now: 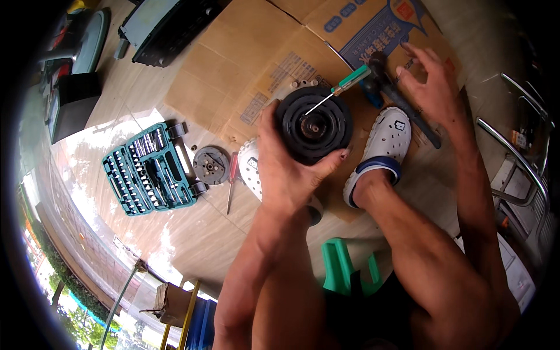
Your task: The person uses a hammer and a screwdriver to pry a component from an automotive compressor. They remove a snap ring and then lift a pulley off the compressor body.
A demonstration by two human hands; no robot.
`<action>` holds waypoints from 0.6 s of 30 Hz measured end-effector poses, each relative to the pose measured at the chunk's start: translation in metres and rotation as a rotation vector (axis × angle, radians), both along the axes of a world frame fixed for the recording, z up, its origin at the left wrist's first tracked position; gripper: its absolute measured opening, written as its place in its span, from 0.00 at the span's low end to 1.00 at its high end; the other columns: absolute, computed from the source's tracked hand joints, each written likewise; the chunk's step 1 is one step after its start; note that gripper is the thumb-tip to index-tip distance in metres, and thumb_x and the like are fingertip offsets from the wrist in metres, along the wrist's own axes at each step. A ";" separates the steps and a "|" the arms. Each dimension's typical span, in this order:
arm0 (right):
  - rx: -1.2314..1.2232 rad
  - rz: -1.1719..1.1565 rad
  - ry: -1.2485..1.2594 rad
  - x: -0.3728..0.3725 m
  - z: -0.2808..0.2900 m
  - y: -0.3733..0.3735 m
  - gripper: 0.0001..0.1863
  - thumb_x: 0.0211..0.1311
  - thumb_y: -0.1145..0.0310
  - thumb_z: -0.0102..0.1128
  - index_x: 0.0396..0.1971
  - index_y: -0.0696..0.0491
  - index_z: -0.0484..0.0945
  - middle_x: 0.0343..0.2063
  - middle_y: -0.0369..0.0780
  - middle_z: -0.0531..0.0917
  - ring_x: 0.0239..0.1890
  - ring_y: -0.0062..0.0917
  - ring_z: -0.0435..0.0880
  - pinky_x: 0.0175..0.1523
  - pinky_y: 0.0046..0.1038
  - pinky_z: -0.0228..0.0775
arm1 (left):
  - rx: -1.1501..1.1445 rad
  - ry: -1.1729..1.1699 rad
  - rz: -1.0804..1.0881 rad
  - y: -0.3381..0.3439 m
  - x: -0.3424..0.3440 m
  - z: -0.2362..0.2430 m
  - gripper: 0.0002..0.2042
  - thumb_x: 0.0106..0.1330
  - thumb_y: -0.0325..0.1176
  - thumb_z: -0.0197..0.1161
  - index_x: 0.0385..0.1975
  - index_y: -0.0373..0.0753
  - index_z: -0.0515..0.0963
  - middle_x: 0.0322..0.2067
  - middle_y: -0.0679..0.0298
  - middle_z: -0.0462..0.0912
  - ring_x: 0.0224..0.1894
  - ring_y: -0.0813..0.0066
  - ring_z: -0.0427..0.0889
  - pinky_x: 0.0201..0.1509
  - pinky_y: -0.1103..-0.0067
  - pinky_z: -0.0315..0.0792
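My left hand (pixel 291 178) is wrapped round the near side of a black grooved pulley (pixel 283 129), with a shaft end at its centre. The pulley sits on a metal body, mostly hidden beneath it. A screwdriver (pixel 350 79) with a green and clear handle leans across the pulley, its tip by the hub. To the right, my right hand (pixel 434 87) is off the work with its fingers apart, holding nothing. Nearest to it lies a black-handled hammer (pixel 405 102), its head toward the far side, on the cardboard beside my right shoe (pixel 388 140).
Flattened cardboard (pixel 227 64) covers the floor ahead. Left of my feet lie a teal socket set (pixel 151 169), a round metal clutch plate (pixel 211 165) and a red-handled screwdriver (pixel 233 169). A metal-framed chair (pixel 516 163) stands right; a green stool (pixel 338 265) is beneath me.
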State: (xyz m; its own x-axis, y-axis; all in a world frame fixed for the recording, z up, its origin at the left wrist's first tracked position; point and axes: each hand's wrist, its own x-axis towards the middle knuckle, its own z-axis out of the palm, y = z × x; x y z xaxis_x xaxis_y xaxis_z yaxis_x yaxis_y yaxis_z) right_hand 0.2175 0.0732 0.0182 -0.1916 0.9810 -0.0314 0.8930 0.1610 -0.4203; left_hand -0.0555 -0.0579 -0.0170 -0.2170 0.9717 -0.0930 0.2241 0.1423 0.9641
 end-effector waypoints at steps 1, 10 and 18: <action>-0.070 -0.034 0.354 -0.022 0.030 0.004 0.27 0.67 0.58 0.64 0.61 0.58 0.76 0.47 0.51 0.84 0.52 0.47 0.82 0.59 0.41 0.74 | 0.019 0.023 -0.035 0.001 -0.001 -0.002 0.55 0.36 0.47 0.88 0.66 0.32 0.62 0.56 0.46 0.78 0.58 0.45 0.79 0.63 0.63 0.72; -0.519 0.579 -0.032 -0.096 0.055 0.016 0.16 0.67 0.56 0.66 0.43 0.55 0.85 0.32 0.49 0.85 0.42 0.46 0.83 0.51 0.39 0.74 | -0.010 0.184 -0.323 0.018 -0.043 -0.006 0.60 0.35 0.44 0.88 0.70 0.33 0.58 0.58 0.50 0.80 0.61 0.59 0.81 0.66 0.68 0.75; -0.326 0.636 0.220 -0.097 0.036 0.010 0.12 0.64 0.60 0.68 0.30 0.55 0.82 0.20 0.46 0.81 0.24 0.43 0.80 0.38 0.38 0.72 | 0.043 0.029 -0.187 0.003 -0.034 -0.036 0.58 0.37 0.55 0.83 0.69 0.30 0.61 0.63 0.40 0.69 0.66 0.42 0.70 0.71 0.59 0.65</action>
